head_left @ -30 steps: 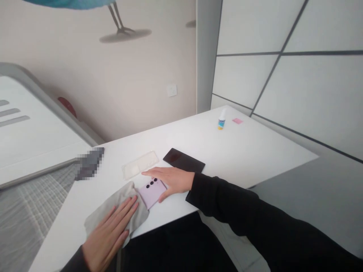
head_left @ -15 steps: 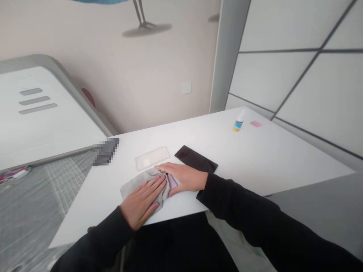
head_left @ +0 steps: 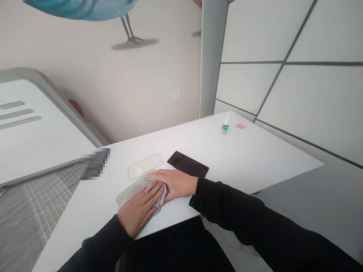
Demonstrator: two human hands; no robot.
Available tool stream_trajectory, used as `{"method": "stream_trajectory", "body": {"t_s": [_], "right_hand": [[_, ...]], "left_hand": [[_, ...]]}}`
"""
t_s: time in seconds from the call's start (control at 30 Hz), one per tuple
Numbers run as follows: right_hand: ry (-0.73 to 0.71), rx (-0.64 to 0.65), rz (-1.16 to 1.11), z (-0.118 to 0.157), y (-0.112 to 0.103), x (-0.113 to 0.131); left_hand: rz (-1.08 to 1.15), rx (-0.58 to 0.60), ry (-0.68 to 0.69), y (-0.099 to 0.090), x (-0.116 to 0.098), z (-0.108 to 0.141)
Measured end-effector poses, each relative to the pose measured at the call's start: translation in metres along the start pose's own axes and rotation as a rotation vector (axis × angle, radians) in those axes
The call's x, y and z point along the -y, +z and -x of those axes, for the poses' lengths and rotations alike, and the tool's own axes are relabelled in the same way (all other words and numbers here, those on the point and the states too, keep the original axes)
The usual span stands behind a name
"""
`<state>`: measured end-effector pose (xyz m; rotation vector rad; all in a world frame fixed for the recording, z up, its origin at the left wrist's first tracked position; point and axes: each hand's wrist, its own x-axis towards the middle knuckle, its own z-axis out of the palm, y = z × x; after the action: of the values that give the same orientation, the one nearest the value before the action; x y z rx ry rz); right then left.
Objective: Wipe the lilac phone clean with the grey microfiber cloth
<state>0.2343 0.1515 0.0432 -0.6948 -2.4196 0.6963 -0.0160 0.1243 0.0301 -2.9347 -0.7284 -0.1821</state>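
My left hand (head_left: 140, 209) lies flat with its fingers stretched out on a light grey cloth (head_left: 128, 194). Beneath the cloth's right end is a thin purple-tinted phone (head_left: 168, 189), mostly covered, with only a sliver showing between the hands. My right hand (head_left: 179, 183) steadies that phone, thumb on the near side and fingers along the far side. Just beyond the cloth rests a clear phone case (head_left: 145, 166). A black, glossy flat slab (head_left: 187, 164), perhaps another phone, lies behind my right hand.
The white table (head_left: 93, 219) bears a small spray bottle (head_left: 225, 126) and a pink slip (head_left: 241, 126) toward its far right. A blurred-out dark item (head_left: 96, 164) is at the left edge. A bed (head_left: 42, 136) stands left, panelled doors (head_left: 312, 105) right.
My left hand and the cloth have shifted slightly right over the phone, so less of its purple surface shows. The whole view has tilted up and turned a little to the right.
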Motion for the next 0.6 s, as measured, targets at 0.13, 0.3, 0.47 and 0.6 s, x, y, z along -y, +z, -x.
{"method": "stream_trajectory", "body": {"t_s": [0.13, 0.3, 0.47, 0.6], "right_hand": [[0.006, -0.012, 0.049, 0.002, -0.001, 0.002], [0.062, -0.039, 0.150, 0.001, -0.002, 0.012], [0.083, -0.042, 0.157, 0.000, -0.002, 0.015], [0.046, -0.056, 0.091, 0.001, 0.003, 0.010]], "left_hand": [[0.006, -0.055, 0.079, 0.001, 0.002, -0.017], [-0.062, -0.060, 0.005, -0.010, 0.011, 0.028], [-0.068, -0.017, -0.130, -0.024, 0.001, 0.061], [-0.081, 0.081, -0.026, -0.028, -0.025, 0.036]]}}
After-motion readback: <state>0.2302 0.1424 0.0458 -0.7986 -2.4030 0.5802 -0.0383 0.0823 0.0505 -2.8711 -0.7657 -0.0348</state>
